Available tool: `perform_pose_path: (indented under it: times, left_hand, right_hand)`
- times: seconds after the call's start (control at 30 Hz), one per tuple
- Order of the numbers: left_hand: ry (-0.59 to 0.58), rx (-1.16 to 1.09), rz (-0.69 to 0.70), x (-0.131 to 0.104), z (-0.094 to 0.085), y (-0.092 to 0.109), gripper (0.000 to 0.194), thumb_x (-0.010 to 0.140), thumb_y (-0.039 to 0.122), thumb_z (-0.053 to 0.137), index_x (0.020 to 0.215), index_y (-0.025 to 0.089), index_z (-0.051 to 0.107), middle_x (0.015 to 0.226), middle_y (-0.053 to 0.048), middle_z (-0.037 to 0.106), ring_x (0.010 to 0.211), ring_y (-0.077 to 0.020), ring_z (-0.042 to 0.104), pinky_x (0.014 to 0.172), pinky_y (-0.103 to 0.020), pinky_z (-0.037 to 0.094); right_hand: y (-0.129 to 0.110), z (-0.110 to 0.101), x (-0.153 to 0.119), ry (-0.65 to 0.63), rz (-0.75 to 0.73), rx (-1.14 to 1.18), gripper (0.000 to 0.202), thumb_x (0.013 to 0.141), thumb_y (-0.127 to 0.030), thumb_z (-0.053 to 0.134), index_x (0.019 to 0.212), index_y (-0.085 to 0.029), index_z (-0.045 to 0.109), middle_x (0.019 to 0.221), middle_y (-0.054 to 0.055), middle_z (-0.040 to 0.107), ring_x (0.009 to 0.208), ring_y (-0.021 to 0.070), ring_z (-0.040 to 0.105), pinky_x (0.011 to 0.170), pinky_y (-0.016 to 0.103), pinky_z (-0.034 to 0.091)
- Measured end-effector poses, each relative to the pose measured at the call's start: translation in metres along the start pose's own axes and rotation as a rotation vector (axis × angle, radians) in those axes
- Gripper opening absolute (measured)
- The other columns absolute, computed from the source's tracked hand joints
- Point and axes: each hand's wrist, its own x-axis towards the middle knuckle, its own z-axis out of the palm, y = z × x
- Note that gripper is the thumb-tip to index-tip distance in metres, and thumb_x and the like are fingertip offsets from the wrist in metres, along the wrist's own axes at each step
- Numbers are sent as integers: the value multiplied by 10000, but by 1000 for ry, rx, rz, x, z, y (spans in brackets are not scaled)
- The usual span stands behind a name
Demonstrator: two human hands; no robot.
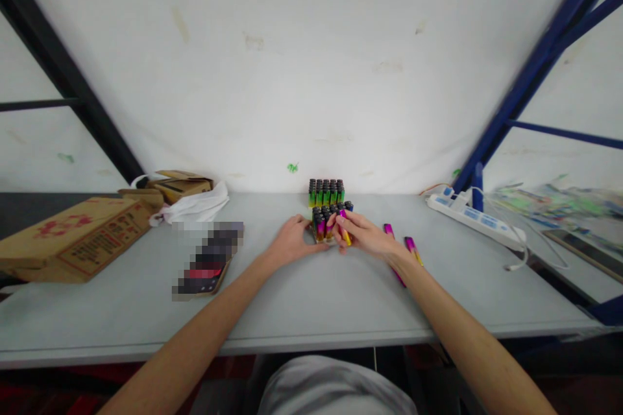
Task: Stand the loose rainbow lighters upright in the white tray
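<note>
Step in hand: by the look of it, filling the near block of lighters point(329, 220) at the middle of the grey table point(302, 298); the right hand point(366, 235) pinches one pink-and-yellow lighter point(344, 228) between thumb and fingers at the block's right edge; the left hand point(292, 241) rests against the block's left side, fingers curled along it, seemingly steadying rather than gripping.
Where the lighters are: the near block stands upright just in front of a second block with green bodies point(326, 193); two loose pink lighters point(411, 248) lie on the table just right of the right wrist.
Next move, as a judgement: the held lighter would need to go upright into a free slot while the left hand braces the block so its neighbours do not tip.
Around: a flat cardboard box point(73, 238) at far left; a white bag with a small carton point(195, 204); a power strip point(474, 217) at right.
Hard to make out: whether the block sits in a tray; which slot is free; the dark object at left is blurred out; part of one loose lighter is hidden by the right forearm.
</note>
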Motion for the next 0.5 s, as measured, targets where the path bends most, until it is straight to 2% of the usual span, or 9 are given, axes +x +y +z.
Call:
perform_pose_path:
  times: [0.07,0.13,0.3,0.4,0.5]
  left_hand:
    - [-3,4,8,0,-1,1,583,687,723,691,909,184,677,926,-89,656,920,-289,597,813,-376,477]
    - [-2,2,17,0,-1,1,563,707,696,695,943,185,683,932,-89,659,937,-288,594,835,-373,471]
    - [-12,-16,13,-1,-3,4,526,722,667,705,951,193,689,928,-85,657,946,-286,587,822,-364,468]
    - [-11,-24,4,-1,-3,4,540,714,677,709,947,190,688,940,-85,653,946,-284,582,834,-369,466]
    - [-30,-15,9,-1,-2,1,598,713,693,704,1006,171,692,972,-95,640,962,-288,573,852,-380,463]
  right_hand:
    - [8,5,4,73,22,25,441,872,-653,572,854,-217,506,617,-76,382,505,89,326,488,221,354]
    - [13,9,6,190,36,-42,470,886,-674,523,785,-221,453,597,-83,305,483,83,244,447,218,258]
    - [22,12,8,484,-132,-503,525,908,-630,473,613,-200,412,576,-36,347,547,107,327,505,252,239]
    - [27,11,8,560,-118,-584,486,884,-565,477,571,-207,378,564,-34,310,548,108,305,514,261,213]
    - [31,10,9,574,-97,-594,394,849,-473,462,571,-215,354,564,-36,295,544,107,293,515,261,210]
